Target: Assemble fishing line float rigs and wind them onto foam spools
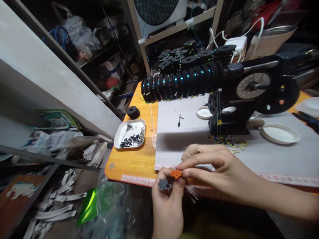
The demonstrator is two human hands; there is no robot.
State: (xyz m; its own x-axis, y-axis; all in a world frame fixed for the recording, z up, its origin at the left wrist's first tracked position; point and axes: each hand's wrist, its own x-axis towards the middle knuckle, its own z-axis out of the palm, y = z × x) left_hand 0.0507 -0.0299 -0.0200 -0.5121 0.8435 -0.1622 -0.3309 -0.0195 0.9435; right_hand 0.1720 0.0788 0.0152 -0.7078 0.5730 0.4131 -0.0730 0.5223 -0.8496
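My left hand point(169, 202) is closed around a bundle of thin pieces with an orange bead-like cluster point(176, 174) and a grey-blue cluster point(163, 184) at their ends. Thin pale strands point(193, 193) stick out to its right. My right hand point(214, 166) has its thumb and forefinger pinched at the right side of the orange cluster; what they hold, if anything, is too small to tell. A beige wrap point(190, 152) covers one of its fingers. Both hands are at the table's front edge.
Behind the hands stands a black machine point(231, 116) with a row of black spools point(181, 81) reaching left. A white tray point(132, 129) of small black parts sits at the left, a round white lid point(280, 133) at the right. Loose beads point(235, 146) lie before the machine.
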